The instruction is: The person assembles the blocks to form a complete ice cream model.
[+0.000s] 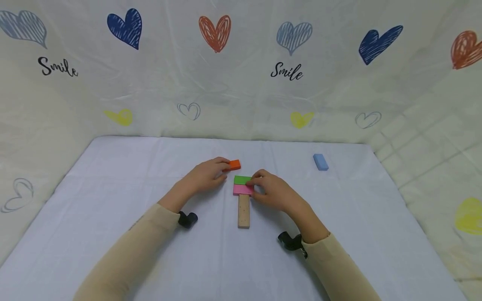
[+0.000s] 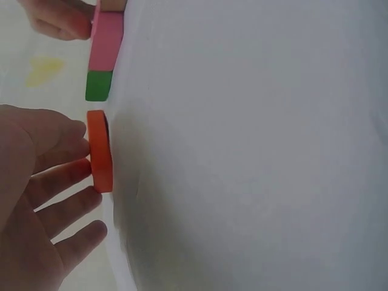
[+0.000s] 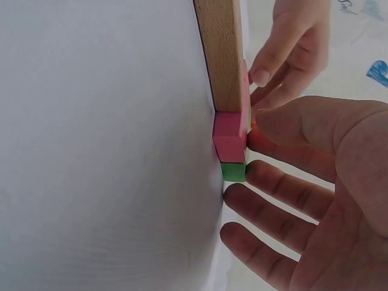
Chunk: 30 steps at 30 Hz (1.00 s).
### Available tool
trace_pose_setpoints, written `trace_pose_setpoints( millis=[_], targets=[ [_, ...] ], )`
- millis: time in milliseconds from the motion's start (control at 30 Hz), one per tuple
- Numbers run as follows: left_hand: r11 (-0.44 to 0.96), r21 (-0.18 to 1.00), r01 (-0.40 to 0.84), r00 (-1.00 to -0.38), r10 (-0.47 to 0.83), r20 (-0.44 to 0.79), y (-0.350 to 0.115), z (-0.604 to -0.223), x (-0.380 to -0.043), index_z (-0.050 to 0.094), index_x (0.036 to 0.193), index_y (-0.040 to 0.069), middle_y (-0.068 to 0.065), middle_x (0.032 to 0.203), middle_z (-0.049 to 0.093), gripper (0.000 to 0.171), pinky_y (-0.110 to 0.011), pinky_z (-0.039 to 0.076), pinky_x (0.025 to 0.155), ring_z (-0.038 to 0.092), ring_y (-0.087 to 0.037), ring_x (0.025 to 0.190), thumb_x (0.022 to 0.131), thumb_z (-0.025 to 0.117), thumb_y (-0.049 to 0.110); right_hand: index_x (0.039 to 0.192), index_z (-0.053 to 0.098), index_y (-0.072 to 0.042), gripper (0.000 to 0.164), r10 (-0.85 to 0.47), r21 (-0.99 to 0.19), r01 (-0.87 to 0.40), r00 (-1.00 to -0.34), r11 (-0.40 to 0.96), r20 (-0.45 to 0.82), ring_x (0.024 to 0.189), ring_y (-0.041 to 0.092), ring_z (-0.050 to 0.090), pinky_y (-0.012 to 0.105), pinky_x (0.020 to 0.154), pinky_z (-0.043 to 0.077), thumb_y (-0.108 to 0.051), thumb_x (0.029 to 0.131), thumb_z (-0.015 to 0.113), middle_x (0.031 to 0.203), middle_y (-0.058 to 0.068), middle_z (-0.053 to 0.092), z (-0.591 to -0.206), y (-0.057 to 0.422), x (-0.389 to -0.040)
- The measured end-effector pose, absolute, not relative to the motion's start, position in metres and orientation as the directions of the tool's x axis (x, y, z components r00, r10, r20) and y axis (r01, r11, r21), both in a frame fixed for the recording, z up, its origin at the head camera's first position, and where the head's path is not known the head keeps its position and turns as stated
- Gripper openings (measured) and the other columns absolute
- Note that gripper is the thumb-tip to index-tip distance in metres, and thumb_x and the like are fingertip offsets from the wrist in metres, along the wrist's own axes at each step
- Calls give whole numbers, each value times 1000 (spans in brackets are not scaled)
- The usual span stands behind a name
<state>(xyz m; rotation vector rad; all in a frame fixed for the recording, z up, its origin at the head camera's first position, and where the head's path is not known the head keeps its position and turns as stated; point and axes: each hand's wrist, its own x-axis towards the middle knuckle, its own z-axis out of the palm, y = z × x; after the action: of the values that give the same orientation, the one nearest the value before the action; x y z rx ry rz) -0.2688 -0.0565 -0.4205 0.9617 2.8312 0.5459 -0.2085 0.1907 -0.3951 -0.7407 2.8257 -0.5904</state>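
In the head view my left hand (image 1: 205,174) holds an orange block (image 1: 235,164) at its left end, the fingertips against it; the left wrist view shows the orange block (image 2: 100,151) low at the cloth. My right hand (image 1: 276,190) touches the right end of a green block (image 1: 241,180) and a pink block (image 1: 241,190), which lie edge to edge. Its fingers (image 3: 279,182) are spread and mostly straight. Below the pink block a long wooden block (image 1: 244,211) points toward me. The orange block sits just beyond the green one, apart from it.
A light blue block (image 1: 321,161) lies at the far right of the white-covered table (image 1: 113,179). A pale sheet (image 1: 241,88) printed with hearts hangs behind and at the sides. Dark wrist cameras (image 1: 291,241) stick out by both sleeves.
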Motion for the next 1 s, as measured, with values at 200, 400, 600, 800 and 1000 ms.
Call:
trace_pose_setpoints(
  millis=[200,400,600,800,1000],
  targets=[
    [732,386,561,-793,609,-2,-49,-417,-267,61,134,10,-2,148,50,36,-40,43,109,50,-21,134,99,57,15,123,72,-14,30,-499,-415,-434,-865,800,-57,111,21,60,40,96,52,-19,93,69,124,5,59,-395,191,-208],
    [722,384,575,-779,627,-12,-42,-417,-269,60,136,10,-3,148,49,38,-39,44,109,50,-21,134,98,55,9,122,72,-13,29,-501,-419,-437,-864,796,-51,110,21,60,40,96,52,-19,93,69,124,4,59,-395,192,-208],
    [716,382,585,-772,635,-7,-38,-417,-270,61,135,10,-2,148,50,40,-38,44,108,50,-20,133,95,54,5,121,72,-13,29,-508,-426,-446,-860,787,-39,109,21,61,39,94,53,-18,92,70,123,4,59,-396,191,-208],
    [702,379,603,-762,648,12,-36,-416,-270,63,133,11,-1,147,51,40,-38,46,106,53,-20,131,94,56,4,120,72,-13,29,-508,-418,-446,-861,791,-42,108,20,61,39,95,53,-19,92,69,123,4,59,-397,191,-210],
    [703,370,607,-759,651,6,-34,-415,-270,63,132,11,-1,147,51,40,-38,46,107,52,-20,132,94,55,3,121,72,-13,29,-503,-422,-439,-863,793,-48,108,20,61,40,95,53,-18,93,69,124,4,59,-396,192,-209]
  ],
)
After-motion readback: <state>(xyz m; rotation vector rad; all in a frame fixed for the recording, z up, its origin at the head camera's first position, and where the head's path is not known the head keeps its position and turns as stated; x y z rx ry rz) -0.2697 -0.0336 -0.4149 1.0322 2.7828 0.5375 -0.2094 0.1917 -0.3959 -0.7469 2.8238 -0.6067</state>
